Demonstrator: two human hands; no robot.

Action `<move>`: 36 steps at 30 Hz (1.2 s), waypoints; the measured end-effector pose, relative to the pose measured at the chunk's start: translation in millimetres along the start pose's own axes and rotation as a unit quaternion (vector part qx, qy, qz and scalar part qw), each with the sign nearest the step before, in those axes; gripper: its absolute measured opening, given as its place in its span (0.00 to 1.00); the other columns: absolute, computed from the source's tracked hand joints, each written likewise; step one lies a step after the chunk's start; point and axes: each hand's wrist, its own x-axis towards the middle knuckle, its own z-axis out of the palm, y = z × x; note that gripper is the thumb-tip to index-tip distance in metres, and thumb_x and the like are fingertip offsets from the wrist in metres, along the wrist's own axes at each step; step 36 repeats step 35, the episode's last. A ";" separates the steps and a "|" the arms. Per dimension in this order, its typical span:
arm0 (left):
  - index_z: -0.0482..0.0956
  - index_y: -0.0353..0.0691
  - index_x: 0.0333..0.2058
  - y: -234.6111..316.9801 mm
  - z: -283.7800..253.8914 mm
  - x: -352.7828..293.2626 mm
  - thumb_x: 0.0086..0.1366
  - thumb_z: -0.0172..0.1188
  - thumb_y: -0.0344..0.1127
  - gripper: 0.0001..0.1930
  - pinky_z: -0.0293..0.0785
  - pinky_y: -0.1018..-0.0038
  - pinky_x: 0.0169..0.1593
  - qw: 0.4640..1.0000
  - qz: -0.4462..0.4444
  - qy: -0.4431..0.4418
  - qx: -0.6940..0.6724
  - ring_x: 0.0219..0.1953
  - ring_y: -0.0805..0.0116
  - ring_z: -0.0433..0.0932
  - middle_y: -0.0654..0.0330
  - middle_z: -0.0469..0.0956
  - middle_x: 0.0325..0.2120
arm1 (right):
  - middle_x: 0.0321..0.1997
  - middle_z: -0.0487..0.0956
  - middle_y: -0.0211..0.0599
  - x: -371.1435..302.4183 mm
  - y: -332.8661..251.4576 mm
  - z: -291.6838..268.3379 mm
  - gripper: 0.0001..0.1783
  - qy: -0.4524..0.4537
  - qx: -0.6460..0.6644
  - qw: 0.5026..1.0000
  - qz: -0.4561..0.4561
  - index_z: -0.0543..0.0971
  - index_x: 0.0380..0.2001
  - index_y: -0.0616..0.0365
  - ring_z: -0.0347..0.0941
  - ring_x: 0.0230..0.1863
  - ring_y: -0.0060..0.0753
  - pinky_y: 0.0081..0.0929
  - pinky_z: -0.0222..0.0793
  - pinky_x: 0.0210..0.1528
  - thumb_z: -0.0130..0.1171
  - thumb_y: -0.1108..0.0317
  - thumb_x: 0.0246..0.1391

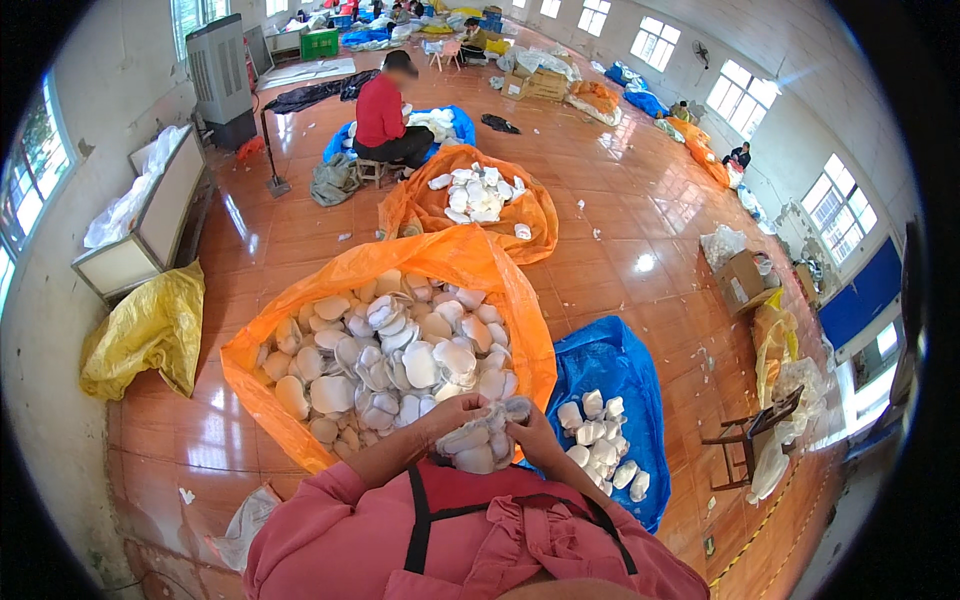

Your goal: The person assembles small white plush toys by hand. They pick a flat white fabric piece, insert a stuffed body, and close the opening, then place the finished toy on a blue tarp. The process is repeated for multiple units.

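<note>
Close to my chest, a bunch of pale, rounded, cup-like pads [476, 446] hangs between my two hands. My left hand [452, 416] pinches its upper left side, and my right hand [534, 434] grips its right side. Some fingertips are hidden behind the pads. Right beyond my hands lies a big heap of similar loose white and beige pads [385, 345] in an opened orange sack [532, 325]. To the right of my hands, white bundles of pads [600, 440] rest on a blue sheet [612, 350].
Farther ahead, another orange sheet [535, 215] holds more white pads, and a person in red [380, 115] sits on a stool [370, 172]. A yellow sack [150, 335] lies at left. On the right stand a wooden chair [755, 435] and a cardboard box [743, 280].
</note>
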 end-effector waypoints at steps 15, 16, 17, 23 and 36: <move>0.74 0.36 0.31 -30.2 14.6 3.7 0.56 0.66 0.45 0.17 0.69 0.73 0.32 0.947 0.034 0.166 0.273 0.27 0.72 0.72 0.62 0.75 0.24 | 0.43 0.77 0.33 5.0 36.4 6.6 0.17 0.075 -0.148 0.986 -0.009 0.74 0.47 0.58 0.72 0.44 0.26 0.24 0.68 0.47 0.57 0.73 0.51; 0.74 0.36 0.30 -27.3 18.7 1.1 0.56 0.66 0.46 0.18 0.69 0.73 0.32 0.940 0.040 0.173 0.290 0.27 0.71 0.72 0.60 0.75 0.24 | 0.42 0.77 0.33 9.1 47.2 3.5 0.16 0.073 -0.148 0.986 -0.013 0.75 0.46 0.58 0.73 0.44 0.27 0.24 0.68 0.47 0.57 0.73 0.51; 0.74 0.35 0.30 -24.3 22.1 -1.0 0.55 0.66 0.48 0.19 0.69 0.72 0.31 0.933 0.046 0.180 0.308 0.26 0.70 0.72 0.59 0.75 0.23 | 0.42 0.78 0.34 11.6 55.5 2.1 0.16 0.075 -0.132 0.988 -0.008 0.75 0.45 0.58 0.73 0.44 0.27 0.25 0.68 0.47 0.57 0.73 0.51; 0.75 0.34 0.28 -9.1 38.2 -2.0 0.55 0.66 0.49 0.21 0.69 0.69 0.30 0.895 0.062 0.210 0.389 0.24 0.66 0.73 0.56 0.75 0.20 | 0.42 0.79 0.35 31.7 82.6 -10.9 0.16 0.047 -0.174 0.983 -0.018 0.75 0.44 0.57 0.73 0.43 0.27 0.27 0.69 0.46 0.58 0.73 0.49; 0.79 0.34 0.32 -8.7 27.9 13.9 0.55 0.65 0.50 0.21 0.74 0.68 0.34 0.877 0.039 0.139 0.457 0.28 0.58 0.79 0.54 0.80 0.24 | 0.50 0.76 0.40 29.2 93.0 -18.6 0.29 0.061 -0.162 0.984 0.039 0.68 0.55 0.55 0.74 0.49 0.38 0.32 0.69 0.51 0.62 0.66 0.48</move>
